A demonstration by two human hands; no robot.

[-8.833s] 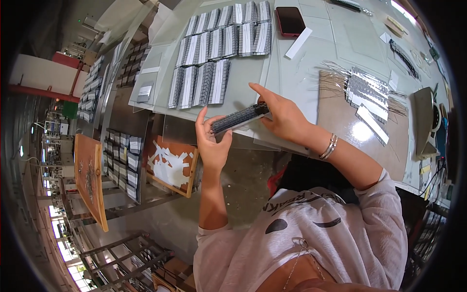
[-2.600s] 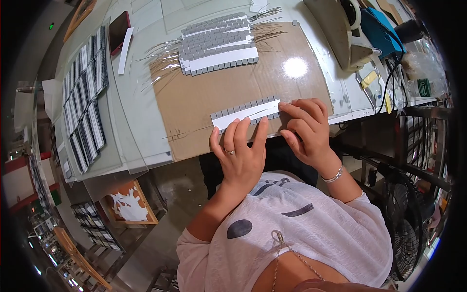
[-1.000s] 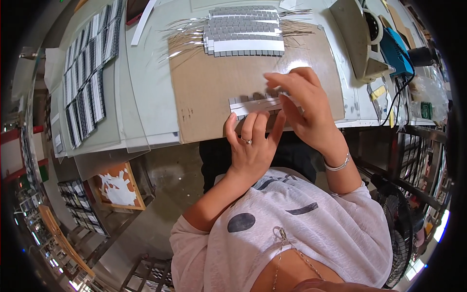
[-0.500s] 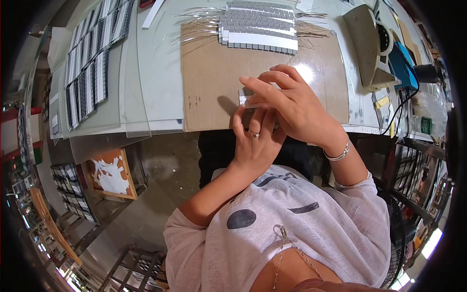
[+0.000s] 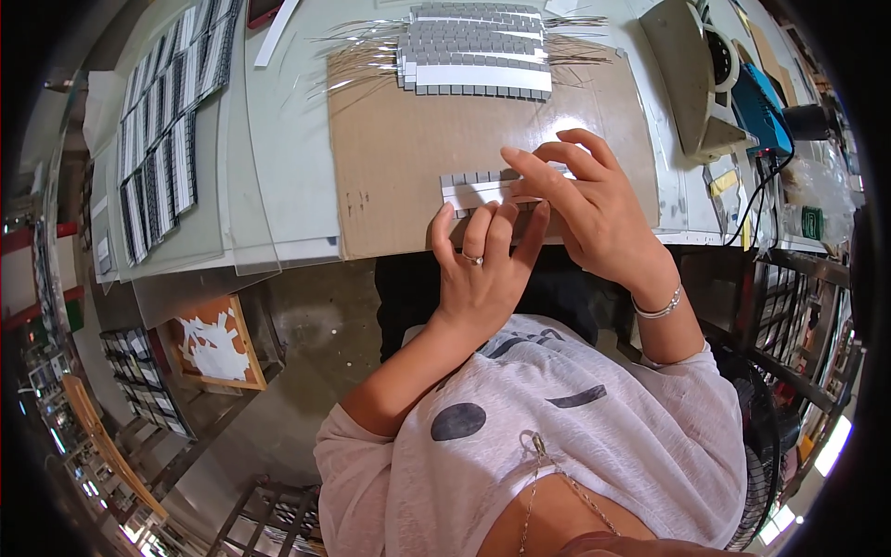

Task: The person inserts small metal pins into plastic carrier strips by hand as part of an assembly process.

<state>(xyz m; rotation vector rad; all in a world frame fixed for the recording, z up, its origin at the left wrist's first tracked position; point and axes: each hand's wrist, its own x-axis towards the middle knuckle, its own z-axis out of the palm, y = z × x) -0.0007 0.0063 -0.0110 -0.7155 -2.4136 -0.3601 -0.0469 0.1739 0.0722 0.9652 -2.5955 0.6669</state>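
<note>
A short strip of small grey squares with a white band (image 5: pixel 483 188) lies flat on the brown cardboard sheet (image 5: pixel 390 158) at the table's (image 5: pixel 278 111) near edge. Both hands press it down, likely to keep it aligned: the left hand (image 5: pixel 478 274) with flat fingers at its near edge, the right hand (image 5: pixel 594 209) spread over its right end, neither grip closed. A finished stack of strips (image 5: pixel 475 63) lies beyond, a tape dispenser (image 5: pixel 691 84) to the right; nothing blocks the hands.
</note>
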